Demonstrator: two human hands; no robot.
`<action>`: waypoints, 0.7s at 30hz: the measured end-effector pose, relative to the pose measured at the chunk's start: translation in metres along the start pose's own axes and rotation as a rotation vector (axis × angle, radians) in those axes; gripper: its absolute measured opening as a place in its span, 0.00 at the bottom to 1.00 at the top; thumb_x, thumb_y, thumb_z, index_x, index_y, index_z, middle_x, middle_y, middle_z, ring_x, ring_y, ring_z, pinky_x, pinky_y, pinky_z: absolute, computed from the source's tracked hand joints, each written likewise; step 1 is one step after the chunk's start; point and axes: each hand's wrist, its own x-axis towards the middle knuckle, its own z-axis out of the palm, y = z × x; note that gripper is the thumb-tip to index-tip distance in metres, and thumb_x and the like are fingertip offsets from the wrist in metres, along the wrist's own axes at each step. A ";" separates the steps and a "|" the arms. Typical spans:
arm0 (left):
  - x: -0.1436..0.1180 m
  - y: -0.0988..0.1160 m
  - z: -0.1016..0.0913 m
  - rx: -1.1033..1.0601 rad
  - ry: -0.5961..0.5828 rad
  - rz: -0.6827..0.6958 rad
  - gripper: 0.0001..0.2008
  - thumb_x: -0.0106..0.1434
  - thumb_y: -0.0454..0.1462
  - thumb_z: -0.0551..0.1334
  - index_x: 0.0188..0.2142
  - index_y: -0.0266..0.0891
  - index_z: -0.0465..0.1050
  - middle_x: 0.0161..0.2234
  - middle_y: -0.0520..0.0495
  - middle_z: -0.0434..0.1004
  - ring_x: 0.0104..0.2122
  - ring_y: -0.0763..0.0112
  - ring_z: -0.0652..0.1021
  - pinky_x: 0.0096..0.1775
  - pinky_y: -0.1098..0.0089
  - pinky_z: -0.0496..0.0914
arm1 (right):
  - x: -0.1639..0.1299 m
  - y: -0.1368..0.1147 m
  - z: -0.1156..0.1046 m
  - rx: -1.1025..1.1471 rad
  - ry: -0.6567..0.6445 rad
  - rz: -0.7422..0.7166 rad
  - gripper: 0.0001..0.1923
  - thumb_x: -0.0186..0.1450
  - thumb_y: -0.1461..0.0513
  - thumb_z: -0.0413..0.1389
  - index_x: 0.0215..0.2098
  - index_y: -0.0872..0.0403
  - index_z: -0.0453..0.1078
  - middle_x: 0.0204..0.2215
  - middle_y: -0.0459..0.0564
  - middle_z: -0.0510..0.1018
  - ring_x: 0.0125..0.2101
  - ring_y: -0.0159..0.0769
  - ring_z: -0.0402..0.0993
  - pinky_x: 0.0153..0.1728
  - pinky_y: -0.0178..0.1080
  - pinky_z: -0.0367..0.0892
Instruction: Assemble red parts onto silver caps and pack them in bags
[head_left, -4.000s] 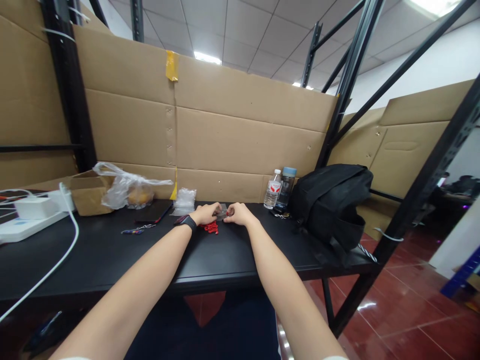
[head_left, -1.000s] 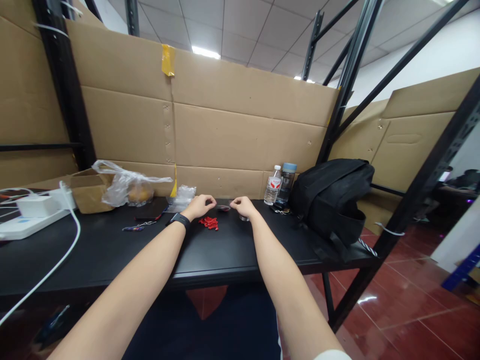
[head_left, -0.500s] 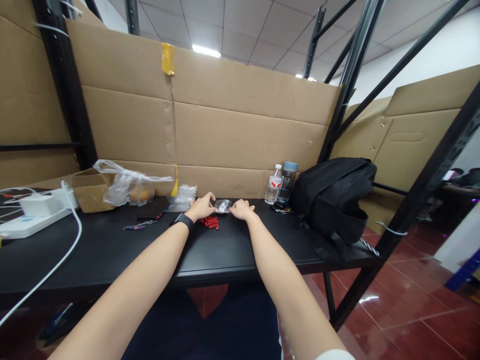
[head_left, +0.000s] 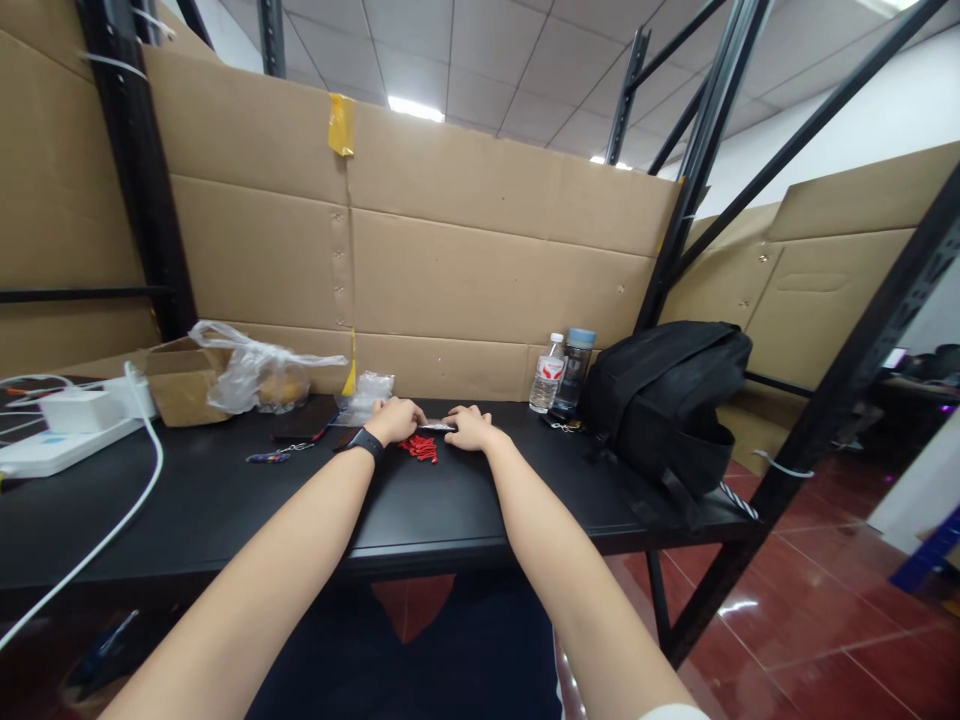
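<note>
A small shiny clear plastic bag [head_left: 435, 425] lies low between my two hands, showing only as a thin bright strip. My left hand [head_left: 396, 420], with a dark watch on the wrist, is closed at the bag's left end. At its right end, the bent fingers of my right hand [head_left: 469, 428] grip the edge. Below my left hand a pile of small red pieces [head_left: 420, 448] sits on the black table [head_left: 442, 505]. Just behind that hand is a stack of clear plastic bags [head_left: 367, 392]. My fingers hide both ends of the small bag.
A water bottle [head_left: 548, 374], a blue-lidded bottle [head_left: 576, 370] and a black backpack [head_left: 660, 410] stand to the right. Leftward are a keychain [head_left: 268, 457], a knotted plastic bag [head_left: 281, 385], a cardboard box [head_left: 180, 385] and a power strip [head_left: 67, 442]. A cardboard wall [head_left: 495, 280] rises behind.
The small bag has gone from lying broad and flat in view to a thin strip. Both hands have shifted slightly left and down, my right fingers now over its edge.
</note>
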 end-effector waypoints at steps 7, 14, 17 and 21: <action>-0.002 -0.003 -0.002 0.009 0.067 0.024 0.12 0.56 0.38 0.67 0.40 0.50 0.84 0.47 0.43 0.83 0.54 0.48 0.74 0.55 0.54 0.64 | 0.002 -0.009 -0.001 -0.030 0.082 0.011 0.18 0.74 0.59 0.47 0.55 0.43 0.75 0.57 0.54 0.73 0.58 0.48 0.62 0.54 0.53 0.56; 0.005 -0.003 0.008 -0.076 0.148 -0.031 0.13 0.65 0.44 0.59 0.40 0.46 0.83 0.49 0.40 0.82 0.54 0.47 0.72 0.53 0.52 0.64 | 0.002 -0.005 -0.005 0.193 0.227 0.150 0.13 0.73 0.58 0.52 0.55 0.44 0.68 0.44 0.47 0.82 0.53 0.42 0.71 0.52 0.45 0.52; 0.006 -0.002 0.011 -0.092 0.162 -0.036 0.12 0.63 0.44 0.61 0.37 0.45 0.83 0.48 0.39 0.82 0.54 0.46 0.72 0.54 0.51 0.62 | -0.001 -0.005 -0.007 0.199 0.246 0.178 0.14 0.71 0.57 0.55 0.54 0.45 0.66 0.39 0.46 0.82 0.50 0.41 0.73 0.50 0.43 0.51; 0.005 0.002 0.014 -0.087 0.185 -0.030 0.11 0.62 0.42 0.61 0.30 0.42 0.81 0.44 0.37 0.82 0.53 0.46 0.71 0.54 0.50 0.60 | -0.003 -0.004 -0.009 0.133 0.329 0.123 0.12 0.69 0.57 0.58 0.51 0.46 0.71 0.46 0.49 0.79 0.51 0.42 0.70 0.50 0.45 0.53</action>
